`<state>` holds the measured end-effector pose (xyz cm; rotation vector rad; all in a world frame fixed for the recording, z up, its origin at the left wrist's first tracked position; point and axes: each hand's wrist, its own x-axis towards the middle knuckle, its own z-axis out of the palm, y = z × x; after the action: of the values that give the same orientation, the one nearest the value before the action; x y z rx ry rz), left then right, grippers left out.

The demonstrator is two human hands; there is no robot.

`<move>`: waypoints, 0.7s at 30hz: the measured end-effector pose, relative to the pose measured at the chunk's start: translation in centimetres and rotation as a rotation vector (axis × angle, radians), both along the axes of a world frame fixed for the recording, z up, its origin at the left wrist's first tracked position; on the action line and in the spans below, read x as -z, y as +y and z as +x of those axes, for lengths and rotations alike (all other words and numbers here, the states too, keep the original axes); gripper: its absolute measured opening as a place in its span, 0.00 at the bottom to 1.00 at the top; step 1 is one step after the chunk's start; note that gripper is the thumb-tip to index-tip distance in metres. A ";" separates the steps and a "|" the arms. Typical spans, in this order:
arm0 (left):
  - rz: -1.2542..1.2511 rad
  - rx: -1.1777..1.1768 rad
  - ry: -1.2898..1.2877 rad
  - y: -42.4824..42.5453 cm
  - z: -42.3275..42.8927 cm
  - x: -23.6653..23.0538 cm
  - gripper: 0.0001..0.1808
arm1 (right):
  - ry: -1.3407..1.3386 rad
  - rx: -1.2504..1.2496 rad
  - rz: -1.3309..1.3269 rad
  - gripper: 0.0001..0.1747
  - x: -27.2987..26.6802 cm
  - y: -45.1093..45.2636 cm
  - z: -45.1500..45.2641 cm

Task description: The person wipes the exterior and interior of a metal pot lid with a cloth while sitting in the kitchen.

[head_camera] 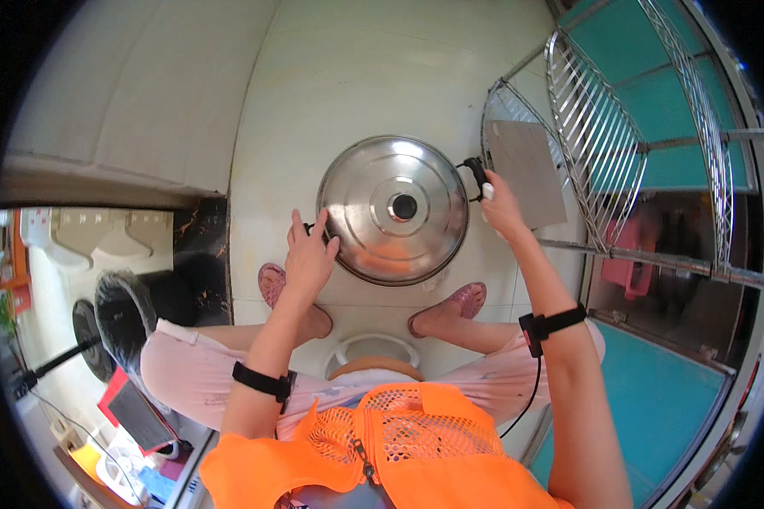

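Note:
A large round steel pot with a domed metal lid (395, 248) sits low before me, between and ahead of my feet. The lid has a black knob (403, 207) at its centre. My right hand (502, 207) is closed around the pot's black side handle (476, 172); something small and white shows between its fingers. On the opposite side, my left hand (309, 254) rests with spread fingers over the other handle, which it largely hides, its fingertips at the lid's rim.
Chrome wire racks (595, 127) and a grey board (527, 172) stand close on the right, beside teal panels (662, 401). A black bin with a plastic liner (124, 299) is at left, past a dark marbled edge (202, 261). My sandalled feet flank the pot's near side.

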<state>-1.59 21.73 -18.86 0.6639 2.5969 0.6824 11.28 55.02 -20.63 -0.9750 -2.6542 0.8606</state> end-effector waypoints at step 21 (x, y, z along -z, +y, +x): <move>0.649 -1.010 -0.535 -6.1 -7.0 2.3 0.06 | -0.029 -0.045 -0.448 0.12 -1.5 -5.3 -10.9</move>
<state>-8.56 15.60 -21.17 -0.7029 2.0250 1.7307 0.35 49.70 -19.18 -1.0218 -2.5661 1.5051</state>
